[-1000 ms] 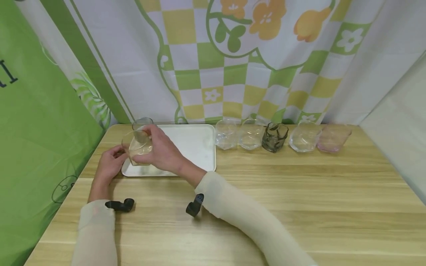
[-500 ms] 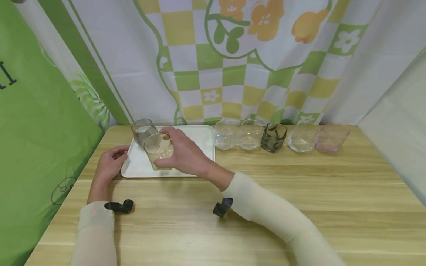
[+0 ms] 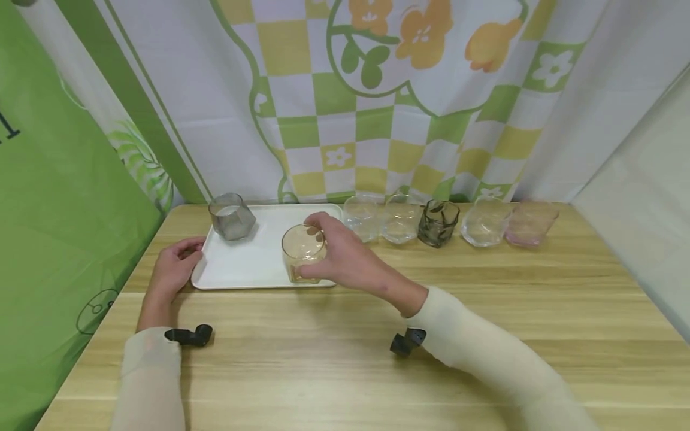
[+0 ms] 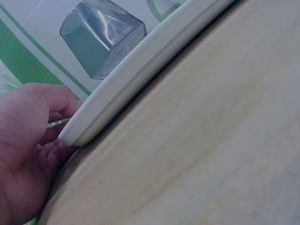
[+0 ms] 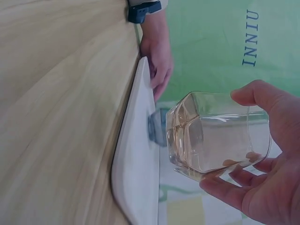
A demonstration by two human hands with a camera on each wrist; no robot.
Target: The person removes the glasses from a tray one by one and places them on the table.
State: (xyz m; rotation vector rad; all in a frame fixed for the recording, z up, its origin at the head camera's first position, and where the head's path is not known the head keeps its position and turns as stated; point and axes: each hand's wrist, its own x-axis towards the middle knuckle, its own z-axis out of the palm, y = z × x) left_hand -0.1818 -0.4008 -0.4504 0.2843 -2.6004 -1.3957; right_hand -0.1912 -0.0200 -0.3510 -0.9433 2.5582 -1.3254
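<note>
My right hand [image 3: 350, 254] holds an amber-tinted drinking glass [image 3: 303, 254] around its side, thumb opposite the fingers. In the right wrist view the glass [image 5: 215, 133] hangs above the white tray [image 5: 133, 159], apart from it. My left hand [image 3: 175, 269] grips the left rim of the white tray [image 3: 242, 266], and the left wrist view shows its fingers about the tray's edge [image 4: 126, 79]. A grey smoky glass [image 3: 232, 218] stands upright on the tray's back left corner. Part of the amber glass is hidden by the right hand.
Right of the tray, along the table's back edge, stand two clear glasses [image 3: 401, 221], a dark glass [image 3: 438, 224], another clear glass [image 3: 485, 224] and a pink one [image 3: 530, 224]. A patterned curtain [image 3: 372, 120] hangs right behind them. The wooden table [image 3: 302, 359] extends in front.
My right hand has carried the amber glass rightward across the tray, away from the grey glass and my left hand. The left hand has stayed at the tray's rim.
</note>
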